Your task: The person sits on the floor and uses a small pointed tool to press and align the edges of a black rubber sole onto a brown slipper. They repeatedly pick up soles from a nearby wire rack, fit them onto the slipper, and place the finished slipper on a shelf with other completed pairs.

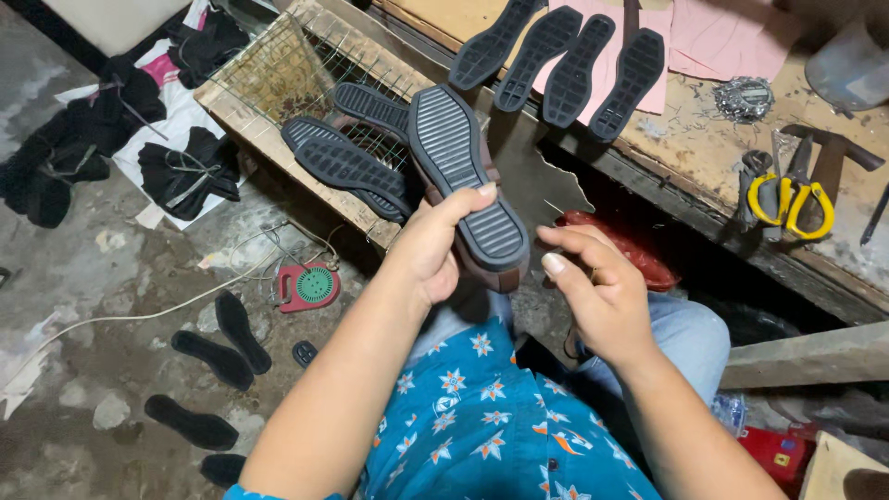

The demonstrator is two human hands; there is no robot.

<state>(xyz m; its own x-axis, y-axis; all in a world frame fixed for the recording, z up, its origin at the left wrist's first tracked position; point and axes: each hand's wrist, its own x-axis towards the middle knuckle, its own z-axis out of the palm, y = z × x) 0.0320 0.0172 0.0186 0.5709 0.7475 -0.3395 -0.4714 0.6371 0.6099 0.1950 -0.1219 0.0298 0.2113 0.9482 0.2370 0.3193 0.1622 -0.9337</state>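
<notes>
Shoe (468, 181), sole side up, sits in the left hand (431, 250) above the person's lap; the dark ridged sole faces the camera and a brown edge shows along its heel end. The left grip is clamped on the shoe, thumb pressed on the tread near the heel and the other fingers hidden underneath. The right hand (602, 292) hovers just beside the heel, fingers curled and apart, holding nothing and not quite touching it.

Judging from this pose, the sole's seating on the shoe is being checked or pressed. To do that well, the left hand should keep the shoe steady from below while the right hand works around the brown edge at the heel, pressing evenly so the sole lies flush all round. Turning the shoe towards the light would help, since the far side of the rim is hidden from here.

Behind the shoe, 3 loose ridged soles (356, 162) lie on a wire-mesh rack (278, 74). On the tabletop (704, 148) further back, 4 more soles (556, 65) lie side by side on pink sheets (722, 37), with yellow-handled scissors (792, 199) near them. Flat black insoles (218, 356) are scattered on the floor (93, 296) near a small red and green device (310, 287).
</notes>
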